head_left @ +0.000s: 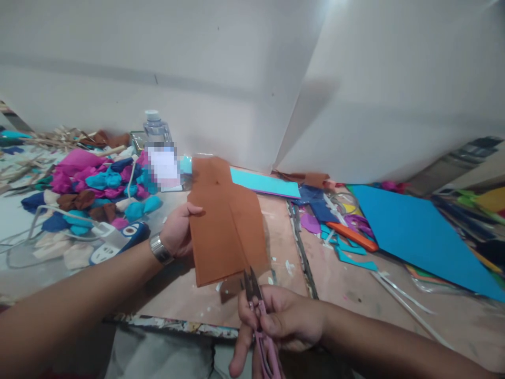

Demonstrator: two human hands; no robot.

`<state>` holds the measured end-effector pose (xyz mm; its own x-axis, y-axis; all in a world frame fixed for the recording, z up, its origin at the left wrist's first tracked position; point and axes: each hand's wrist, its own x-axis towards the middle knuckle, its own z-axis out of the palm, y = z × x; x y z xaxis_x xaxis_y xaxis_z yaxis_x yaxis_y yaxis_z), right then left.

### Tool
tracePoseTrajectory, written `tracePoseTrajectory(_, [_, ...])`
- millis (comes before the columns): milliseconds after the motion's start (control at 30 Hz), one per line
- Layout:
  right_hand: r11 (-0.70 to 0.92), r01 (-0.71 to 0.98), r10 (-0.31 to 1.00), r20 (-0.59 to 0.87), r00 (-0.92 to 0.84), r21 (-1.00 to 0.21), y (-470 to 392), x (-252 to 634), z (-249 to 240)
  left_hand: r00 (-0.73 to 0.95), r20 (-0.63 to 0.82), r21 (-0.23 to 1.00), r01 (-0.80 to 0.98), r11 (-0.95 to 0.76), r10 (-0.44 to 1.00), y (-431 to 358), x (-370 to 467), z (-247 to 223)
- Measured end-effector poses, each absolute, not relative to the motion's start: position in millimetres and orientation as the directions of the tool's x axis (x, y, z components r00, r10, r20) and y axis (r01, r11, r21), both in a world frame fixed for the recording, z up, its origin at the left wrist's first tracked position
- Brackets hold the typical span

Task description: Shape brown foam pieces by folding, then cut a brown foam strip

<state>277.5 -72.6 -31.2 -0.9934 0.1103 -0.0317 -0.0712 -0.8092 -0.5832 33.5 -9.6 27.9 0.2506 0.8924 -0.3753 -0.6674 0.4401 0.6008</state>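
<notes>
My left hand [179, 229], with a metal band on its wrist, grips the left edge of a brown sheet [216, 237]. Its thumb lies on top, and the other fingers are hidden behind. A slit or fold line runs down the sheet toward its lower edge. In my right hand [288, 318] is a pair of pink-handled thread snips [254, 295]. Their dark blades are slightly apart, and the tips are at the sheet's bottom edge. Whether the blades touch the sheet I cannot tell.
Crumpled pink, blue and brown paper pieces [98, 179], a power strip [118, 245], a phone [163, 166] and a bottle [154, 128] stand left. A blue sheet [418, 231], an orange cutter [351, 237] and scraps lie right. White panels [177, 68] rise behind.
</notes>
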Motion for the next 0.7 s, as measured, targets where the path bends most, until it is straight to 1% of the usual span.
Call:
tracePoseTrajectory(133, [-0.813, -0.037, 0.085, -0.056, -0.995, -0.581, -71, 277, -37, 0.303, -0.327, 0.595, -0.670, 0.444, 0.895, -10, 32, 27])
tracePoseTrajectory(300, [-0.821, -0.041, 0.065, -0.023, -0.998, -0.569, -67, 276, -40, 0.298, -0.325, 0.607, -0.662, 0.440, 0.897, -9, 29, 25])
tracePoseTrajectory(400, [-0.816, -0.018, 0.057, -0.049, -0.997, -0.577, -62, 277, -38, 0.318, -0.326, 0.602, -0.657, 0.455, 0.890, -10, 29, 25])
tracePoseTrajectory(533, [-0.791, -0.011, 0.057, -0.057, -0.997, -0.611, -59, 279, -34, 0.279, -0.330, 0.595, -0.680, 0.429, 0.902, -11, 30, 29])
tracePoseTrajectory(700, [-0.750, 0.009, 0.055, -0.077, -0.996, -0.662, -58, 285, -29, 0.227, -0.312, 0.633, -0.675, 0.380, 0.923, -14, 32, 36])
